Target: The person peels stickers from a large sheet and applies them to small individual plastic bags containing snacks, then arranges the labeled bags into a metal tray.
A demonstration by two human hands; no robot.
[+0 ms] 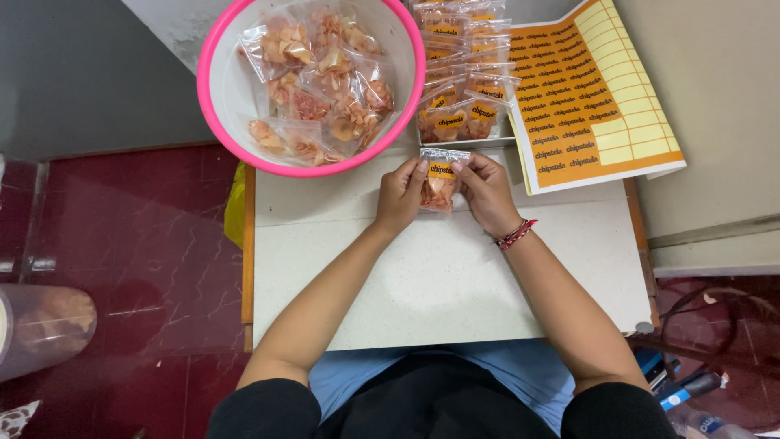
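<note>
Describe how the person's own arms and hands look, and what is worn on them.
Both forearms are bare, with no gloves on the left hand or right hand. A red beaded bracelet circles the right wrist. Black short sleeves show at the shoulders.

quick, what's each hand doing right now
Left hand: closed on the left edge of the small clear snack bag with an orange label.
Right hand: closed on the same bag's right edge, fingertips at its top.

Bright even light (soft shadows), sharp

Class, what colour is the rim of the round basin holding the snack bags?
Bright pink, on the basin; seen in the head view.
</note>
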